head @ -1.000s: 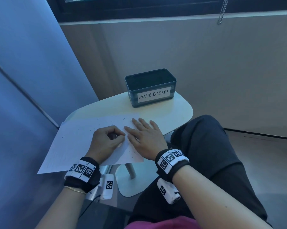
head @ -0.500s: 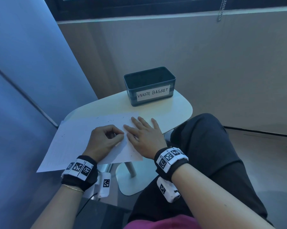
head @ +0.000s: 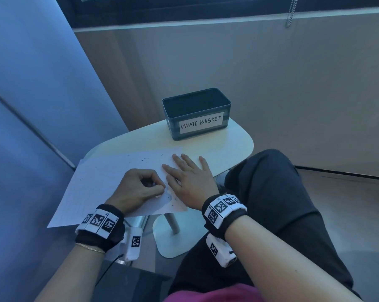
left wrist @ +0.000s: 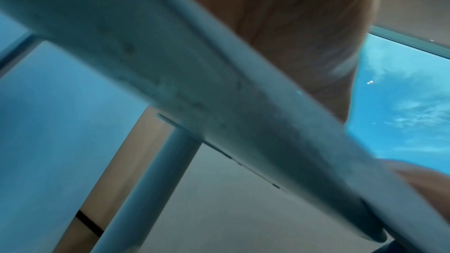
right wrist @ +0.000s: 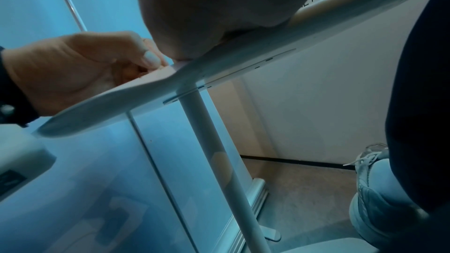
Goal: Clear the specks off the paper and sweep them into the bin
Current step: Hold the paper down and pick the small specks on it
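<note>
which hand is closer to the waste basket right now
Right. The right hand lies flat on the paper, fingers pointing toward the waste basket; the left hand sits curled farther back, nearer the person.

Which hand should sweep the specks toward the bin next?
Probably right: the right hand lies flat and open on the paper, nearer the waste basket. The left hand is curled, pinching something unclear.

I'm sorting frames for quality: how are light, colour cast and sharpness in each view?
Head view: dim with a blue cast, sharp, the bin label legible, edges bent by the wide lens. Left wrist view: blurred throughout, the table edge smeared. Right wrist view: sharper, the left hand clear, the right hand dark.
</note>
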